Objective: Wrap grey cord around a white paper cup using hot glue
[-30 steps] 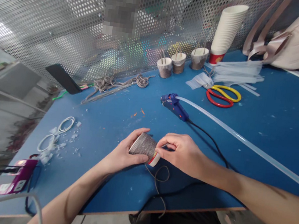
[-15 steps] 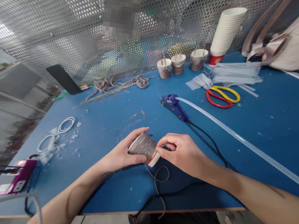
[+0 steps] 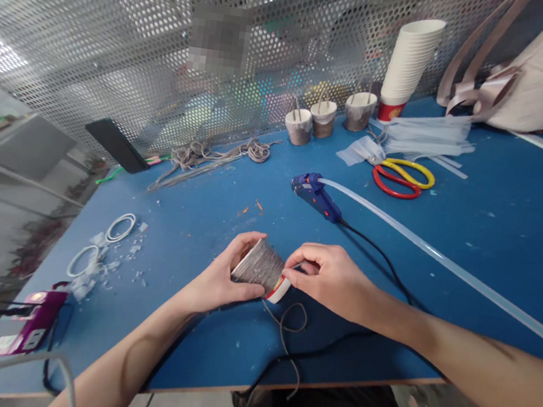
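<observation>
A paper cup (image 3: 259,266) lies tilted between my hands, most of its side wrapped in grey-brown cord; a red and white band shows at its base. My left hand (image 3: 225,276) grips the cup from the left, thumb along the near side. The fingers of my right hand (image 3: 320,271) are pinched at the base end of the cup; the cord there is mostly hidden by them. A loose length of cord (image 3: 288,341) trails from below the cup in a loop toward the table's near edge.
Beyond my hands lies a blue glue gun (image 3: 317,196) with a long clear glue stick (image 3: 427,245). Scissors (image 3: 401,178), clear strips (image 3: 427,134), wrapped cups (image 3: 324,118) and stacked paper cups (image 3: 410,61) stand farther back. A purple power strip (image 3: 35,325) is at left.
The cup has turned slightly in my left hand, with a little more of its white base showing. My right hand stays pinched beside it.
</observation>
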Demonstrator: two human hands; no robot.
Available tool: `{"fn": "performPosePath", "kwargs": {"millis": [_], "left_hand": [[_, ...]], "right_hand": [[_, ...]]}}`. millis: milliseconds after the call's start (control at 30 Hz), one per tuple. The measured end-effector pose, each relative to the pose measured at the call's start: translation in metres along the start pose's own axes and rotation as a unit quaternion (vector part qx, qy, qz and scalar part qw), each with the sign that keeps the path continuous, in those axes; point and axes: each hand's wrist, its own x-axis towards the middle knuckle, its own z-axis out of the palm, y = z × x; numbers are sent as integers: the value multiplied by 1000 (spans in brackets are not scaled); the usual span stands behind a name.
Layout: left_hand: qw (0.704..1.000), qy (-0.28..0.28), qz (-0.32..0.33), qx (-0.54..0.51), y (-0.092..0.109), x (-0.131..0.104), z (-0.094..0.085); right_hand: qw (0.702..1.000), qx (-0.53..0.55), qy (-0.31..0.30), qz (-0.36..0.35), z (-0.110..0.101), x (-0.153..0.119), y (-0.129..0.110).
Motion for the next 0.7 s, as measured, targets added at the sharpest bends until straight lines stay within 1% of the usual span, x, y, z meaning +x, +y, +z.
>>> {"fn": "performPosePath", "kwargs": {"millis": [133, 400, 700], "left_hand": [[1000, -7, 2, -10, -2, -1, -1], [998, -7, -19, -53, -4, 0, -2], [998, -16, -15, -51, -5, -1, -3]], "right_hand": [[1000, -4, 1, 2, 0, 0, 0], [1000, 4, 6, 18, -1, 1, 2], [1000, 8, 12, 10, 1, 2, 3]]}}
